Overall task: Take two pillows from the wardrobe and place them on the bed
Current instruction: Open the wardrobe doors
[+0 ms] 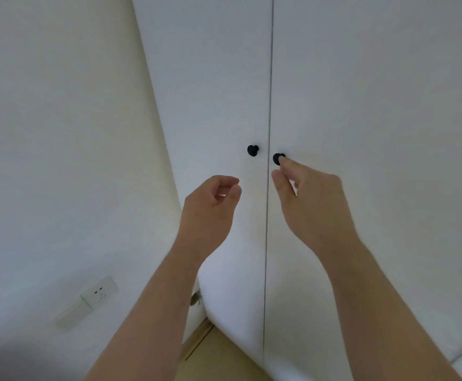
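- So the wardrobe [334, 105] fills most of the view, plain white, both doors shut with just a thin dark seam running top to bottom between them. No pillows to be seen from here, and the doors hide whatever's inside.
- Two little round black knobs sit either side of that seam, about mid-height: the left knob [252, 150] a touch higher in the view, the right knob [278, 158] just across the seam from it.
- The right hand [313, 204] is up at the right knob. Index fingertip is touching its lower right edge, thumb is just below and apart from the finger, so it's a loose, part-open pinch that hasn't closed on the knob. Nothing in it.
- The left hand [210, 210] is below and a bit left of the left knob, not touching it. Fingers curled in loosely toward the thumb with a small gap, empty.
- Both forearms are bare and reach in from the bottom of the view.
- Left of the wardrobe is a plain white wall [59, 133], with a white power socket [100, 291] down low and another white plate right beside it.
- Between the arms, at the bottom, a strip of pale wood-coloured floor [218, 353] shows.
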Motion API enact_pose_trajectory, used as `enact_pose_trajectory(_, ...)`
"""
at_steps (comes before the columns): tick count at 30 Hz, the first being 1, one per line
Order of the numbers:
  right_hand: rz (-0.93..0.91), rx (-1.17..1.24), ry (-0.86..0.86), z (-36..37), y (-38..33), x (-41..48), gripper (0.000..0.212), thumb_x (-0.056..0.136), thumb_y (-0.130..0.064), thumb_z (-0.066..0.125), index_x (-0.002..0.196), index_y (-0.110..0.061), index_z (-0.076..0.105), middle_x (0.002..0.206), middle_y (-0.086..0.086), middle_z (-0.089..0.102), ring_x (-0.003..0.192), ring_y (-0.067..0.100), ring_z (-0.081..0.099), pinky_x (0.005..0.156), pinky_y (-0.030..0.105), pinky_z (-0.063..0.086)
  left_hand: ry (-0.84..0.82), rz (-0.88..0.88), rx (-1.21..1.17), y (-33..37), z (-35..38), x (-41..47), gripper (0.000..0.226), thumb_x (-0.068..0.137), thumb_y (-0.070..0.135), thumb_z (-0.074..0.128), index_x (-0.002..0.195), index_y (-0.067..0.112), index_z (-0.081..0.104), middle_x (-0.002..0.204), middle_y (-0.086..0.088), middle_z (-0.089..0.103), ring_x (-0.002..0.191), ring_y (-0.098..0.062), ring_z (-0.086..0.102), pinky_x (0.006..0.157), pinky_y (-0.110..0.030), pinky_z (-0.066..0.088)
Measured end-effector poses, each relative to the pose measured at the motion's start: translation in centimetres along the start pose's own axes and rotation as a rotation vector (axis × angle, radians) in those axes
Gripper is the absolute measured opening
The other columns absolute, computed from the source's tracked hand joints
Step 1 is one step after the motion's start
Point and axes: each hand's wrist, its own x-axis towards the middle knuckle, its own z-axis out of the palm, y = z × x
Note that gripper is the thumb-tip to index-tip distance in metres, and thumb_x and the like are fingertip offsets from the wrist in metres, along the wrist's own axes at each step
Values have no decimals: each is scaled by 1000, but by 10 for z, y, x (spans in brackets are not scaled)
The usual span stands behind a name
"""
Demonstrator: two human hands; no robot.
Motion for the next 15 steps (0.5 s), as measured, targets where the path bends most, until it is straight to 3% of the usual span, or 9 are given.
enact_pose_trajectory(6,212,-131,127,38,-32,19,39,106,-38,47,139,-23,63,109,6,77,102,25,69,86,37,56,-302,88,-38,-25,-9,82,30,94,40,57,125,36,59,106,14,69,92,-4,69,87,-33,57)
enact_pose_trajectory(10,261,-237,181,46,-44,22,33,107,-35,46,132,-26,66,85,1,73,66,14,58,67,32,48,-435,125,-72,-28,8,117,46,92,47,58,135,37,47,121,12,64,99,-13,69,94,-42,55)
enact_pose_trajectory(11,282,-254,180,47,-48,21,34,107,-35,46,134,-26,65,88,2,74,67,14,60,69,32,49,-452,129,-101,-27,13,121,46,91,47,58,135,37,46,123,12,63,99,-14,69,95,-44,54)
enact_pose_trajectory(15,356,-293,149,45,-61,13,38,107,-33,47,137,-16,62,113,13,75,101,31,68,88,40,54,-443,142,-161,-31,25,131,45,90,43,56,134,37,48,120,15,63,101,-13,68,95,-45,54)
